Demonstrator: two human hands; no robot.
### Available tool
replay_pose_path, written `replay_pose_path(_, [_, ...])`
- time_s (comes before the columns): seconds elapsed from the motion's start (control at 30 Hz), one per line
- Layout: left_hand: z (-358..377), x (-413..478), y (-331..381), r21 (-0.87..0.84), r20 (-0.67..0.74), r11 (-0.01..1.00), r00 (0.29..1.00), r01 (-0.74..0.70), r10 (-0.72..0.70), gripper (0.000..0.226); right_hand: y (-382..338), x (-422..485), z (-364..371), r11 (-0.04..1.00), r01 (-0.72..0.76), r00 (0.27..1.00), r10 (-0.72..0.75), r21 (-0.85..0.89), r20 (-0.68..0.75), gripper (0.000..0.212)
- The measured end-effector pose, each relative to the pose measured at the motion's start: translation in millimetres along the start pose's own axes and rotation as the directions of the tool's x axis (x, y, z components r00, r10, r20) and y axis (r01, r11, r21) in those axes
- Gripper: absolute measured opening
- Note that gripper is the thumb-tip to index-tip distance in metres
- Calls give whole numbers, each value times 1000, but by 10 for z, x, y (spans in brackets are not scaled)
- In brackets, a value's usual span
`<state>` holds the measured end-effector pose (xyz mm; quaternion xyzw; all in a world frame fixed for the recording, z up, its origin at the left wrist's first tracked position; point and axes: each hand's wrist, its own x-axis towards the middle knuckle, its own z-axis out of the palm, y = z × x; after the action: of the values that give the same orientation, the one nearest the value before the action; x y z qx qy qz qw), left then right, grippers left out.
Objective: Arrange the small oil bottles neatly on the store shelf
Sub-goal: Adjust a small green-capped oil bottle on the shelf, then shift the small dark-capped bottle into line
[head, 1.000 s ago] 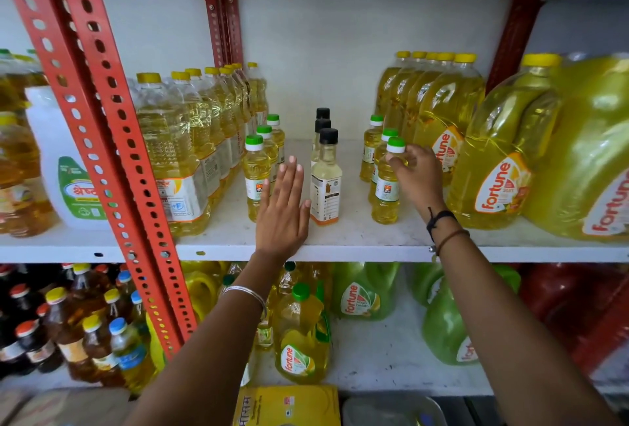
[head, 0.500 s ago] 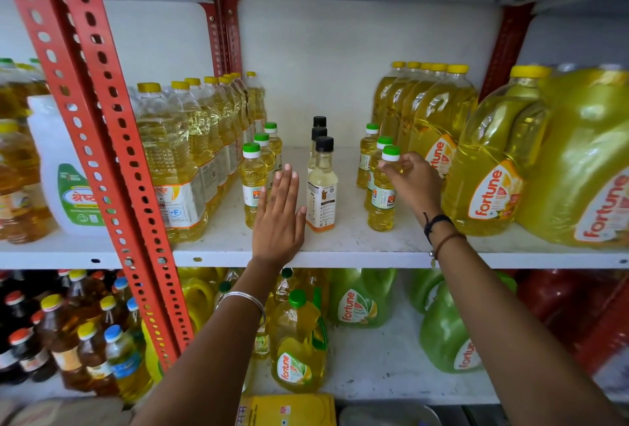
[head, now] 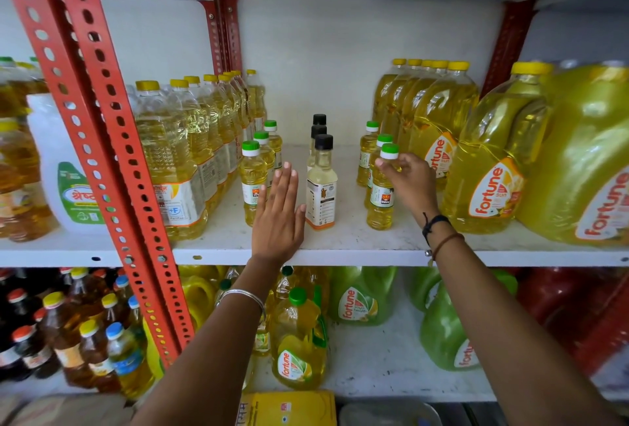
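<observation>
Small oil bottles stand in three rows on the white shelf [head: 357,248]. The left row has green caps, its front bottle [head: 252,180] upright. The middle row has black caps, with the front bottle [head: 321,187] nearest me. The right row has green caps. My right hand [head: 408,184] grips the neck of the front right bottle [head: 381,201], which stands on the shelf. My left hand [head: 280,218] lies flat with fingers extended between the left and middle rows, holding nothing.
Tall yellow-capped oil bottles [head: 190,153] line the left side, and large Fortune jugs [head: 490,170] crowd the right. A red perforated upright [head: 102,139] crosses the left. Below, green jugs [head: 360,296] and dark bottles [head: 68,330] fill the lower shelf.
My right hand has kept its hold near the cap of the front right bottle while the view shifted slightly. My left hand stays flat in the same gap.
</observation>
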<state>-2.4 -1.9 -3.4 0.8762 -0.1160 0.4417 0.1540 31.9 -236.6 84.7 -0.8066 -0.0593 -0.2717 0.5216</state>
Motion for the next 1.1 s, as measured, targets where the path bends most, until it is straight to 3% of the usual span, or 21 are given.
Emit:
replay_pose_path(0.4, [-20, -8, 18, 14, 17, 1000, 1000, 1, -1, 58, -76, -132, -236, 993, 69, 997, -64, -99, 52, 38])
replay_pose_path(0.93, [-17, -8, 10, 22, 49, 1000, 999, 13, -14, 58, -181, -372, -400, 993, 86, 994, -80, -79, 81, 38])
replay_pose_path(1.03, [-58, 3, 21, -16, 33, 1000, 999, 18, -18, 58, -195, -434, -401, 997, 56, 997, -53, -58, 57, 45])
replay_pose_path(1.1, [-110, 11, -6, -51, -6, 997, 998, 56, -56, 58, -220, -465, -405, 999, 38, 999, -39, -37, -31, 53])
